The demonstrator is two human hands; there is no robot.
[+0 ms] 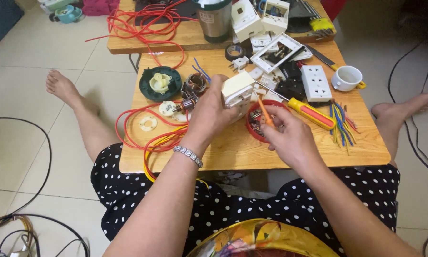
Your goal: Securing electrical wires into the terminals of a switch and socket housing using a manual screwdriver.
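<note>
My left hand (210, 112) grips a cream plastic socket box (238, 90), held tilted above the low wooden table (233, 152). A bead bracelet sits on that wrist. My right hand (288, 138) pinches a thin orange screwdriver (265, 112), its tip pointing up toward the box. Just under both hands stands a small red dish (250, 127) with small metal parts inside. A bigger yellow and red screwdriver (309, 112) lies on the table right of the dish.
Red wire loops (149, 135), a green round housing (159, 84), a motor rotor (183, 106), a white multi-socket plate (315, 82), a white cup (347, 77), coloured wire pieces (341, 124) and black tape (234, 51) crowd the table. A second table (185, 38) behind holds a steel mug (215, 20).
</note>
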